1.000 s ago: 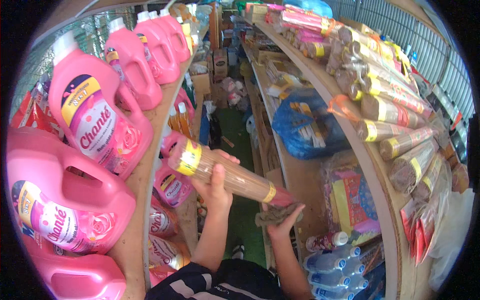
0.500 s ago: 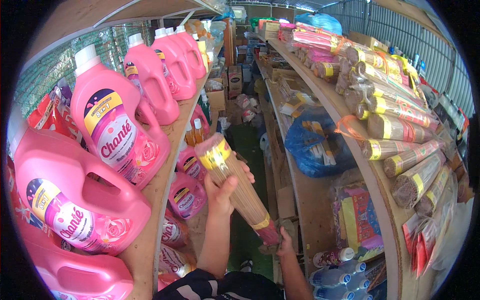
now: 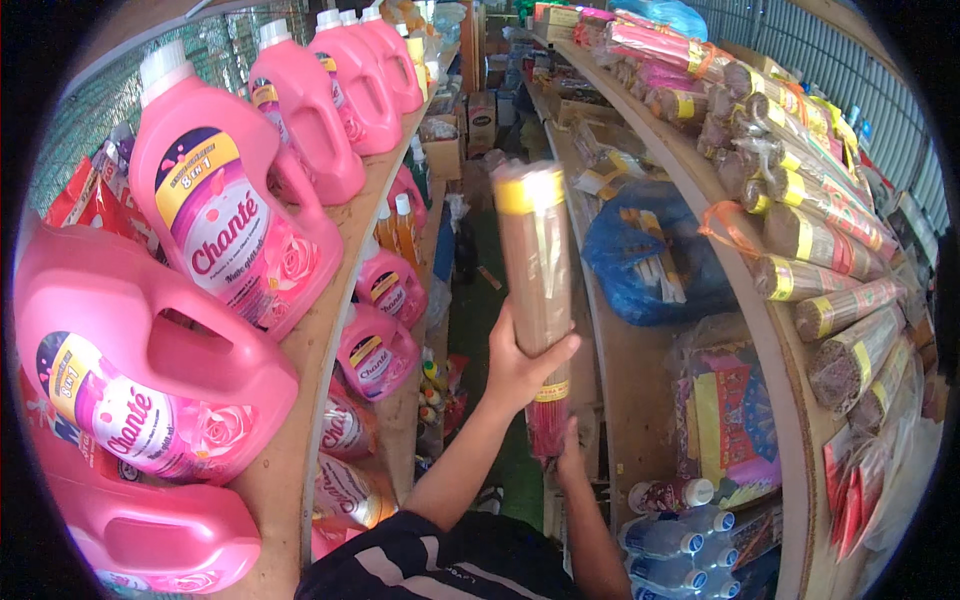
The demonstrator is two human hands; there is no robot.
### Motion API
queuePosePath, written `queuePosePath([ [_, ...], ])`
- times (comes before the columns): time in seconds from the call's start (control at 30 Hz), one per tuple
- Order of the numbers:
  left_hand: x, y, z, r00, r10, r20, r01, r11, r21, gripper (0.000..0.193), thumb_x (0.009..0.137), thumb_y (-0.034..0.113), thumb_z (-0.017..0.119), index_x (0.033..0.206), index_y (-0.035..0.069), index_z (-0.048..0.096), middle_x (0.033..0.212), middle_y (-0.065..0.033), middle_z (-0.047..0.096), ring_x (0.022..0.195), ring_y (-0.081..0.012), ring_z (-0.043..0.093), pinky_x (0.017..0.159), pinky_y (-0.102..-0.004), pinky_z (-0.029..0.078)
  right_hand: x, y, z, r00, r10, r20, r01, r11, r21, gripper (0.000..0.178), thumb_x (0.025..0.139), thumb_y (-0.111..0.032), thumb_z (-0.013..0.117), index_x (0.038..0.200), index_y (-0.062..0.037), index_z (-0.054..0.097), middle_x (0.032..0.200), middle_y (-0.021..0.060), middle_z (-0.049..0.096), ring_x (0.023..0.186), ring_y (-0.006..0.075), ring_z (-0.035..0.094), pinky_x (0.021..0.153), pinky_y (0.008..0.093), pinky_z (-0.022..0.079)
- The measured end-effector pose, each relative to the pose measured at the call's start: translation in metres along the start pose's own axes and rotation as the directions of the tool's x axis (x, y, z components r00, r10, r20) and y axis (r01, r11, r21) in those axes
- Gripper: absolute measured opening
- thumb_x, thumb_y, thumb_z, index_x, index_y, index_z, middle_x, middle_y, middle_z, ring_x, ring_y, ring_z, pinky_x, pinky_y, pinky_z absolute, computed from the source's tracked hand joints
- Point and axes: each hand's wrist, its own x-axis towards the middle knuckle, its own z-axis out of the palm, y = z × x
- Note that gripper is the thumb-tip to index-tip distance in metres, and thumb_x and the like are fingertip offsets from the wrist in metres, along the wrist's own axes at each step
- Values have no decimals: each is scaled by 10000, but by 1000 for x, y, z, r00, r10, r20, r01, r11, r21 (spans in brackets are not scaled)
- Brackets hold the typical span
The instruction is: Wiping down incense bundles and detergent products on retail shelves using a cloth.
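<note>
A wrapped bundle of incense sticks, with yellow bands and a red lower end, stands nearly upright in front of me over the aisle. My left hand is closed round its lower half, thumb across the front. At the red end, my right hand is closed with its thumb against the side; its other fingers are hidden behind the bundle. The greyish cloth seen at that hand earlier can hardly be made out now. Similar incense bundles lie piled on the right-hand shelf.
Large pink jugs line the upper left shelf, with smaller pink jugs below. On the lower right are a blue plastic bag, bottles and colourful packets. Cartons stand farther down the narrow aisle.
The incense bundle has swung from a leftward tilt to nearly upright, its top moving right and up. My left hand has moved right and lower on it. The view has shifted slightly.
</note>
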Motion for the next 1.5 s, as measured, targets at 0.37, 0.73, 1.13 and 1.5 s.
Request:
queuePosePath([
  [0.37, 6, -1, -10, 974, -203, 99, 226, 888, -401, 408, 816, 246, 636, 1085, 4, 446, 898, -157, 594, 683, -233, 633, 589, -351, 549, -30, -18, -13, 937, -96, 336, -1, 961, 278, 819, 675, -610, 706, 1200, -23, 481, 845, 95, 608, 652, 197, 603, 519, 311, 473],
  [0.73, -12, 4, -9, 964, 64, 256, 32, 935, -352, 633, 779, 222, 703, 1259, 13, 347, 1048, -199, 581, 857, -246, 641, 751, -358, 537, -59, -99, 35, 829, -409, 382, 507, 838, -202, 548, 689, -135, 806, 1139, 19, 533, 1025, 74, 609, 931, 153, 576, 826, 307, 469],
  [1.13, -25, 62, 20, 978, 3, 209, -39, 985, 170, 756, 675, 63, 724, 1318, -25, 336, 1108, -95, 545, 1020, -168, 543, 899, -303, 418, -85, -113, 64, 707, -542, 454, 699, 634, -331, 605, 654, -246, 845, 1133, 5, 575, 922, 70, 647, 799, 122, 617, 734, 308, 508],
  [1.5, 7, 135, 52, 774, 223, 593, -425, 877, 224, 758, 716, 150, 737, 1351, -25, 361, 1175, -172, 550, 1058, -233, 566, 913, -338, 432, -108, -195, 108, 469, -872, 141, 846, 398, -354, 395, 656, -141, 812, 961, -28, 588, 770, 36, 633, 679, 149, 621, 665, 294, 501],
])
